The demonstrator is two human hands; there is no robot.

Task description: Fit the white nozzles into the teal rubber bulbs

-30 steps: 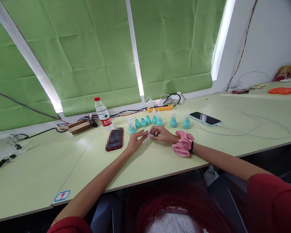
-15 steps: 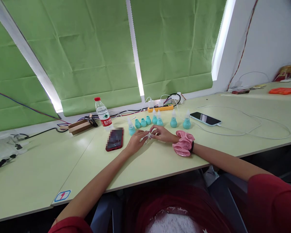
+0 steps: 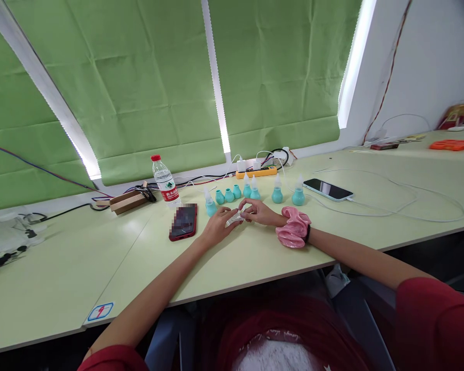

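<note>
Small clear piece (image 3: 235, 218) between your two hands; resting on desk (image 3: 224, 265) or just above, can't tell. Your left hand (image 3: 217, 224) and right hand (image 3: 258, 213) both pinched narrow on it. Step: probably fingertip adjusting of piece; next move calls for steady grip, fine alignment. Beyond: five nozzle-topped teal bulbs (image 3: 277, 195), three open-topped teal bulbs (image 3: 229, 196). Further out: two phones (image 3: 328, 189), one bottle (image 3: 168, 186).
</note>
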